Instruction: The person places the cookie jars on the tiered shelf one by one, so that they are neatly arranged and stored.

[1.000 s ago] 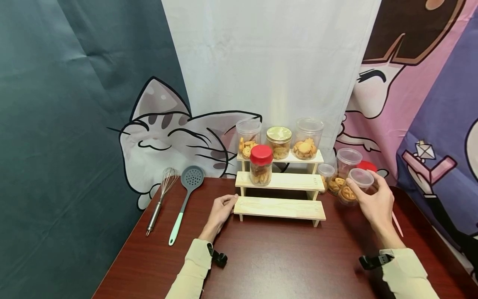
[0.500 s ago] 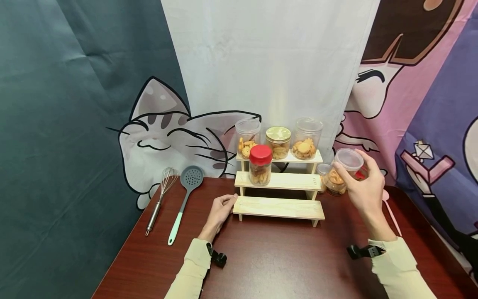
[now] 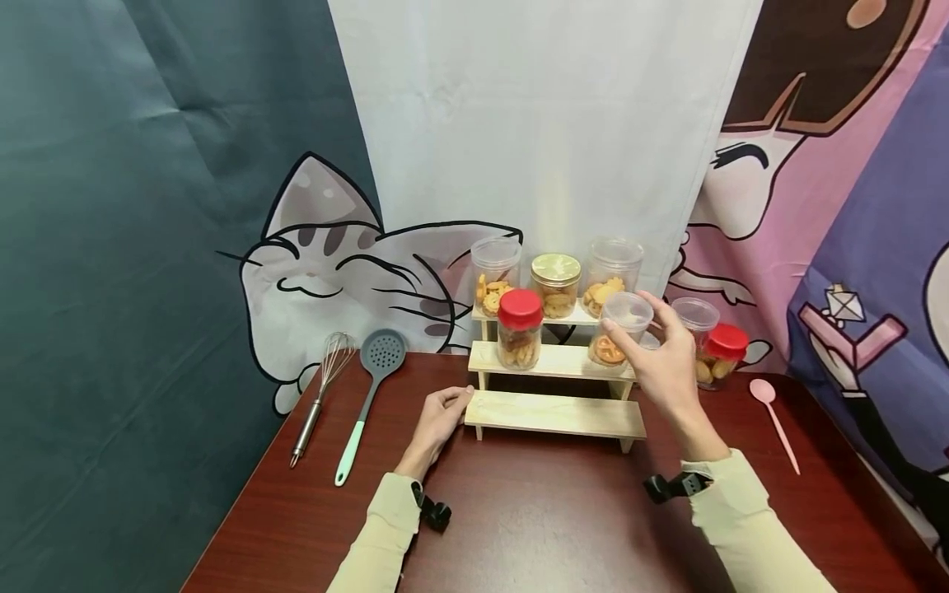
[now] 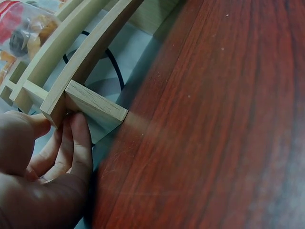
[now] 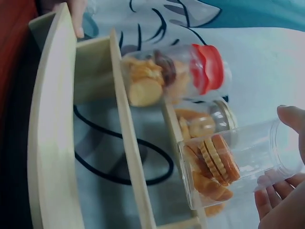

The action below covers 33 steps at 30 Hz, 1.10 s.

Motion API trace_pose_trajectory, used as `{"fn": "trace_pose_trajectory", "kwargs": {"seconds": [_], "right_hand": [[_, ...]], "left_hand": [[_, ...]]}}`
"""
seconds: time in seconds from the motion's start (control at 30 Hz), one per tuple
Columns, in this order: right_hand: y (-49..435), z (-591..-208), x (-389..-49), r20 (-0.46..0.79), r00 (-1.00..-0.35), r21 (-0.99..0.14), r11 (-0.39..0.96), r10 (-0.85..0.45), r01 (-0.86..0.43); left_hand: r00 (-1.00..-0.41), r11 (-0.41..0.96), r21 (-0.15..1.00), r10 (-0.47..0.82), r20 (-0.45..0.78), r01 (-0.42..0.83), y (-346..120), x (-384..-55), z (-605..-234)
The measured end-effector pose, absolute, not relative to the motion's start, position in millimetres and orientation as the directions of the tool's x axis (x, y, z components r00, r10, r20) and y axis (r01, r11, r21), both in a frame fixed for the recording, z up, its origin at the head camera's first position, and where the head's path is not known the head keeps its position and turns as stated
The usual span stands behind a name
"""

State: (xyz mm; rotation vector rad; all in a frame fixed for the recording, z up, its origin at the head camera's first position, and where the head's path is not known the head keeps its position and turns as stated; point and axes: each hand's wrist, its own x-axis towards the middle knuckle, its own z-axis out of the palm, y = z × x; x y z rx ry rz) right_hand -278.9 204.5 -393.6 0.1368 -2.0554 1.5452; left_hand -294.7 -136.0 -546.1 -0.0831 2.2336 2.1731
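Observation:
A three-tier wooden display stand [image 3: 556, 412] stands near the back of the table. My left hand [image 3: 437, 422] pinches the left end of its lowest board, thumb and fingers on either side in the left wrist view. My right hand [image 3: 667, 366] grips a clear jar of cookies [image 5: 214, 164] near its lid, over the right part of the middle tier. To its left on that tier is a red-lidded cookie jar [image 3: 520, 333]. Along the top tier are a clear-lidded jar [image 3: 496, 276], a gold-lidded jar [image 3: 556, 288] and another clear-lidded jar [image 3: 614, 268], partly covered by the held one.
Right of the stand, a clear-lidded jar [image 3: 697, 315] is partly hidden behind my right hand, beside a red-lidded jar [image 3: 722, 354]. A pink spoon [image 3: 774, 424] lies farther right. On the left lie a whisk [image 3: 321, 395] and a slotted turner [image 3: 371, 391]. A printed curtain hangs behind.
My right hand has lifted the clear cookie jar from the jars at the right and carried it left to the middle tier. My left hand has stayed at the stand's end.

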Motion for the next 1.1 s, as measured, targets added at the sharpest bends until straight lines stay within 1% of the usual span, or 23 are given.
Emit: {"fn": "trace_pose_trajectory", "kwargs": {"seconds": [0.2, 0.33, 0.5, 0.8, 1.0, 1.1], "right_hand": [[187.1, -401.9, -291.3, 0.489, -0.857, -0.842, 0.344, 0.162, -0.415], [178.1, -405.6, -299.5, 0.478, -0.869, -0.85, 0.315, 0.125, -0.422], [171.0, -408.0, -306.5, 0.482, -0.869, -0.853, 0.283, 0.109, -0.438], [160.4, -416.2, -314.7, 0.476, -0.872, -0.854, 0.297, 0.116, -0.427], [156.1, -421.3, -319.3, 0.5, -0.86, -0.841, 0.298, 0.106, -0.452], [154.9, -422.9, -319.9, 0.494, -0.864, -0.839, 0.312, 0.096, -0.446]], "left_hand": [[-0.998, 0.023, 0.998, -0.028, -0.05, -0.05, -136.6, -295.9, -547.4], [-0.998, 0.012, 0.999, -0.031, -0.052, -0.052, -136.6, -296.7, -547.8], [-0.999, -0.001, 0.999, -0.026, -0.046, -0.046, -136.7, -297.3, -548.8], [-0.998, -0.012, 0.999, -0.034, -0.049, -0.049, -135.8, -297.2, -548.5], [-0.998, -0.009, 0.999, -0.031, -0.049, -0.049, -135.5, -298.1, -548.1], [-0.998, -0.018, 0.998, -0.029, -0.052, -0.052, -135.6, -298.0, -548.0]]}}
